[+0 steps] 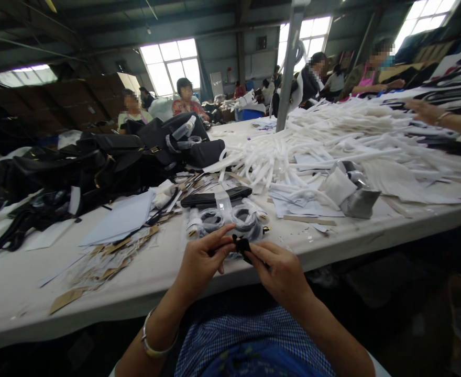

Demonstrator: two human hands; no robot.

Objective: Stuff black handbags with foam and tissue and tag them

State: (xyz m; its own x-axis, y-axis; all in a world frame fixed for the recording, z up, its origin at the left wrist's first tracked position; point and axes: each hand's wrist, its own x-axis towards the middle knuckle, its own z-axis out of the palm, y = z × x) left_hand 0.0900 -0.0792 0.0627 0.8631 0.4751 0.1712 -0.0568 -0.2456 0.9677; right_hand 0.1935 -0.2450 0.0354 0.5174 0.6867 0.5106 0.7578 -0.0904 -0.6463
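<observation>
A small black piece (pixel 243 247), perhaps fabric or leather, is pinched between my two hands just above the table's front edge. My left hand (pixel 207 254) has thumb and forefinger at its left end. From the other side, my right hand (pixel 275 267) grips it between thumb and fingers. Right behind them lie plastic-wrapped rolled straps (pixel 246 217) with gold-coloured metal ends. A flat black strip-like item (pixel 215 197), crossed by clear plastic, rests just beyond the straps.
Black bags (pixel 124 152) are heaped at left. White sheets (pixel 118 220) and brown paper tags (pixel 110 262) lie nearer. White strips (pixel 332 136) cover the right side, with a silver-grey tape-like block (pixel 354 191) before them. A metal post (pixel 289 68) rises behind. Another person's hand (pixel 427 111) reaches in from the right.
</observation>
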